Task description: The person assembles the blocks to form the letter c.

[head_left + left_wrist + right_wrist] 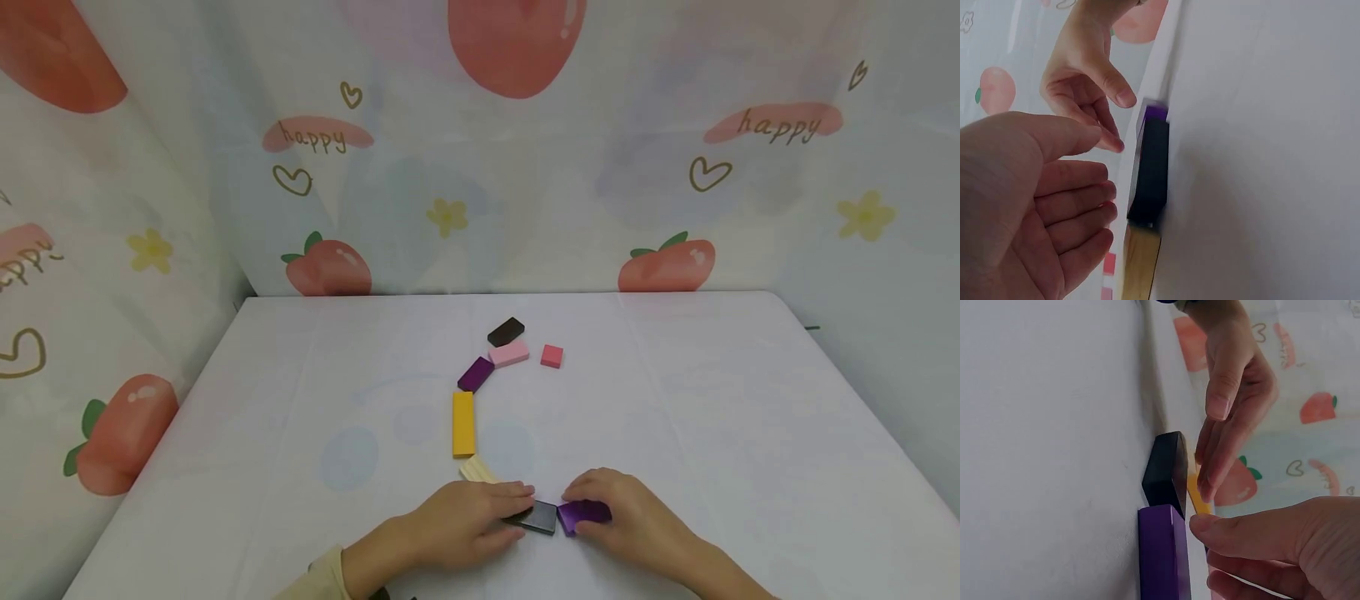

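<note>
Head view shows a white table (675,400) backed by a fruit-print curtain (225,183), with flat blocks laid in a curving row from the middle of the table toward its near edge. At the far end lie a black block (506,332), a pink block (509,354) and, a little apart, a small red block (552,356). Next come a dark purple block (476,374), a long yellow block (463,423) and a cream block (477,469), partly under the left hand.

Close to the near edge, the left hand (465,521) rests with loosely extended fingers at a dark grey block (537,517); left wrist view shows the fingers just beside it, gripping nothing. The right hand (626,512) lies over a bright purple block (583,515), which touches the grey one end to end. Right wrist view shows the thumb at the purple block's edge; whether the fingers pinch it I cannot tell.
</note>
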A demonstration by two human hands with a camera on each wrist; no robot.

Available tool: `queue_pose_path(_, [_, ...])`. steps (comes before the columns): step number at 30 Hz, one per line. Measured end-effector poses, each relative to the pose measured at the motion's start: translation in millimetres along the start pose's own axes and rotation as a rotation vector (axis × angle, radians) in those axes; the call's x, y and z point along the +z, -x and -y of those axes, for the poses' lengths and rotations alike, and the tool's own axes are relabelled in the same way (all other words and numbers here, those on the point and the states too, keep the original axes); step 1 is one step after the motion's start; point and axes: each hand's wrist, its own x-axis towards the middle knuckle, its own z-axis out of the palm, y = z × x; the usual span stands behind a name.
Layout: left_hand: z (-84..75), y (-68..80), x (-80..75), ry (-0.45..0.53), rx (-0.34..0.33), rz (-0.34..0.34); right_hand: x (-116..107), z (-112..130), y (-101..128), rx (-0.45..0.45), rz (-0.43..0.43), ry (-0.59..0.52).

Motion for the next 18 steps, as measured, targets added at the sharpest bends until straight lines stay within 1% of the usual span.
queue_pose_path(3, [6.8, -3.1, -4.2, 0.023, -0.052, -0.015, -3.3, -3.9, -5.7, 0.032, -0.022, 0.019])
queue_pose_path(5, [11.9, -5.7, -7.1, 0.002, -0.076, -0.04, -5.6, -7.0, -10.0, 0.064, -0.034, 0.036])
queue_pose_path(8, [19.0, -10.0, -12.3, -0.042, -0.096, -0.078, -9.6, -11.4, -16.6, 0.099, -0.041, 0.042])
queue_pose_path(11, [25.9, -14.7, -18.4, -0.075, -0.099, -0.105, -13.7, -18.2, -25.0, 0.12, -0.048, 0.034])
queue_pose_path(14, [33.9, -20.6, -23.5, -0.103, -0.115, -0.116, -17.1, -30.6, -37.7, 0.154, -0.068, 0.031])
queue_pose_path(18, [41.9, -30.1, -27.2, -0.117, -0.159, -0.12, -19.7, -53.2, -57.9, 0.205, -0.112, 0.036])
